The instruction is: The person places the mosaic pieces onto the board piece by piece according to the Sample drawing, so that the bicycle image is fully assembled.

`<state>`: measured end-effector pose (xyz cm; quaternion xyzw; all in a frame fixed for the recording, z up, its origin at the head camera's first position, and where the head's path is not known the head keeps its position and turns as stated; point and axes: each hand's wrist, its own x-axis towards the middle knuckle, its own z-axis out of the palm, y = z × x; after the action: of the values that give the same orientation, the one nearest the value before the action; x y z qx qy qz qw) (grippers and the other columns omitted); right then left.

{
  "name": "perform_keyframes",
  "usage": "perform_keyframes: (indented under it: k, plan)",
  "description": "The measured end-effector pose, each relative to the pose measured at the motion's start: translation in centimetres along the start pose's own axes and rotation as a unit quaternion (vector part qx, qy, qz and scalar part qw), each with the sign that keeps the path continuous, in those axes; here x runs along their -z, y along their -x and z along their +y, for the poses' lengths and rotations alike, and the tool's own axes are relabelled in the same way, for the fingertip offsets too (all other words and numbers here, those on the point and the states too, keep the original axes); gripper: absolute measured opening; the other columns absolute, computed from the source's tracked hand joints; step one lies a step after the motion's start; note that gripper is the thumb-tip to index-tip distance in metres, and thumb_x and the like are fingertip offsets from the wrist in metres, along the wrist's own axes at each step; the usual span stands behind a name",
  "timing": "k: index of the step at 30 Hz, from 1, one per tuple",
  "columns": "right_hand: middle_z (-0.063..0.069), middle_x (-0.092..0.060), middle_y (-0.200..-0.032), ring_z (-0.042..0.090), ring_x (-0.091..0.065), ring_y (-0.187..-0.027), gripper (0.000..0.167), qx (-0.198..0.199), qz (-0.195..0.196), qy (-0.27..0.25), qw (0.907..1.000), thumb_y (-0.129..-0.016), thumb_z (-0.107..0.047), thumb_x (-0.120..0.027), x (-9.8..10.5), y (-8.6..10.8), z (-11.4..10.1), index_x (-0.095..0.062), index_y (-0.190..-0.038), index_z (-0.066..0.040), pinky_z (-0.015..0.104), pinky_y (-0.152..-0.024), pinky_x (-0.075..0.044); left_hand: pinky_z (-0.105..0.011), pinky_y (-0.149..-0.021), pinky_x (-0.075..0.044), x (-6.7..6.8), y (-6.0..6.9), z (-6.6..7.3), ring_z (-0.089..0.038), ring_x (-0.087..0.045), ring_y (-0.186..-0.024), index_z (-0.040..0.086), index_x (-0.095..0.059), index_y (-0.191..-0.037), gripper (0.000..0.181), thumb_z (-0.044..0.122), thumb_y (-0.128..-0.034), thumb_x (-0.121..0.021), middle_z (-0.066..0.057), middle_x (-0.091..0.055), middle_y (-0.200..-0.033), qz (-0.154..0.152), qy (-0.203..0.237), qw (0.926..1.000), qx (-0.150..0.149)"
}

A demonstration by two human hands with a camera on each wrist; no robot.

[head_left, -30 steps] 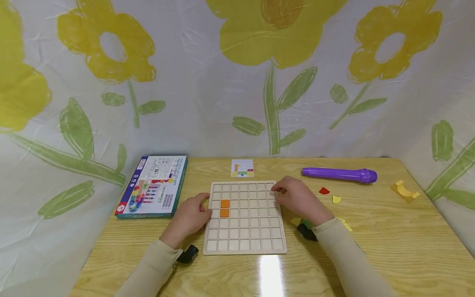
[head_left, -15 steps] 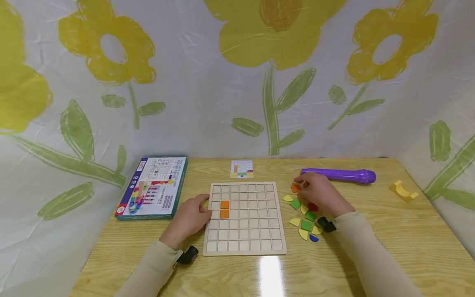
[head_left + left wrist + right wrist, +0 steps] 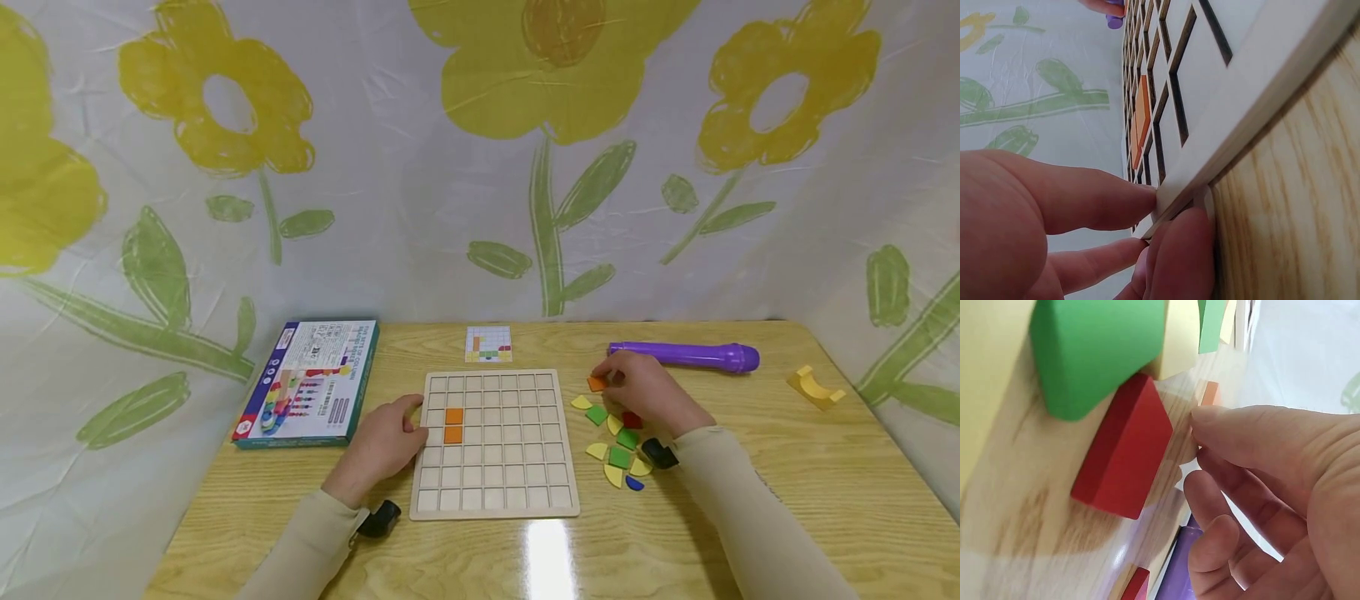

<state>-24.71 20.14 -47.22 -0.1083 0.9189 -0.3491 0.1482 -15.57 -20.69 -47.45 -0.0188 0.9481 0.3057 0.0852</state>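
Observation:
A square wooden grid board (image 3: 495, 508) lies on the table, with two orange square tiles (image 3: 453, 415) in neighbouring cells of one column. My left hand (image 3: 382, 442) holds the board's left edge; in the left wrist view its thumb and fingertips meet that rim. Right of the board, my right hand (image 3: 648, 392) pinches an orange tile (image 3: 596, 383) between thumb and index finger, over the table. Beneath and beside this hand lie a red piece (image 3: 1125, 450), green square tiles (image 3: 619, 457), yellow quarter-round tiles (image 3: 613, 475) and a blue half-round tile (image 3: 634, 483).
Behind the board lies a small pattern card (image 3: 488, 343). A boxed toy set (image 3: 307, 383) is at the left. A purple microphone-shaped tube (image 3: 690, 356) lies behind the right hand, and a yellow curved stand (image 3: 816, 386) sits farther right.
My right hand has moved from the board's upper right edge out to the loose pieces, where it has taken hold of an orange tile. The left hand stays at the board.

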Motion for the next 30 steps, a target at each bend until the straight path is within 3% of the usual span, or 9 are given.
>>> perform_keyframes:
  k: [10,18,23,30]
  plan:
    - [0.015,-0.067,-0.115,0.028,-0.061,-0.089,0.033,-0.032,-0.011,-0.051,0.9981,-0.099,-0.003,-0.066,-0.2,0.1,-0.2,-0.073,-0.132,-0.007,0.035,-0.066,-0.057,-0.031,-0.066,-0.043,-0.1,0.0,0.0,-0.018,-0.054,-0.073,0.005,-0.058,-0.153,0.057,0.018,-0.0989,-0.071,-0.003,-0.062,-0.087,0.003,-0.004,1.0000,0.001]
    - [0.013,-0.070,-0.127,0.027,-0.064,-0.100,0.031,-0.021,-0.010,-0.007,0.9997,-0.097,-0.009,-0.072,-0.1,0.0,-0.4,-0.075,-0.128,-0.007,0.034,-0.076,-0.060,-0.031,-0.066,-0.043,0.1,0.0,-0.1,-0.018,-0.054,-0.072,0.004,-0.058,-0.153,0.057,0.017,-0.0987,-0.070,-0.003,-0.062,-0.085,0.006,-0.006,1.0000,-0.004]
    - [0.011,-0.072,-0.123,0.025,-0.065,-0.099,0.030,0.006,0.005,0.017,0.9998,-0.098,-0.013,-0.074,-0.2,0.5,-1.5,-0.077,-0.127,-0.008,0.035,-0.080,-0.061,-0.031,-0.065,-0.043,0.1,0.1,0.0,-0.018,-0.054,-0.073,0.005,-0.058,-0.153,0.057,0.018,-0.0989,-0.070,-0.003,-0.062,-0.086,0.006,-0.002,1.0000,0.003]
    - [0.006,-0.076,-0.113,0.021,-0.068,-0.100,0.022,0.084,0.032,0.059,0.9942,-0.098,-0.012,-0.076,-2.0,1.1,-4.4,-0.081,-0.119,-0.010,0.042,-0.089,-0.060,-0.031,-0.067,-0.044,0.2,0.1,0.1,-0.018,-0.055,-0.075,0.007,-0.058,-0.153,0.057,0.019,-0.0988,-0.071,-0.003,-0.063,-0.088,-0.002,0.007,0.9999,0.008]
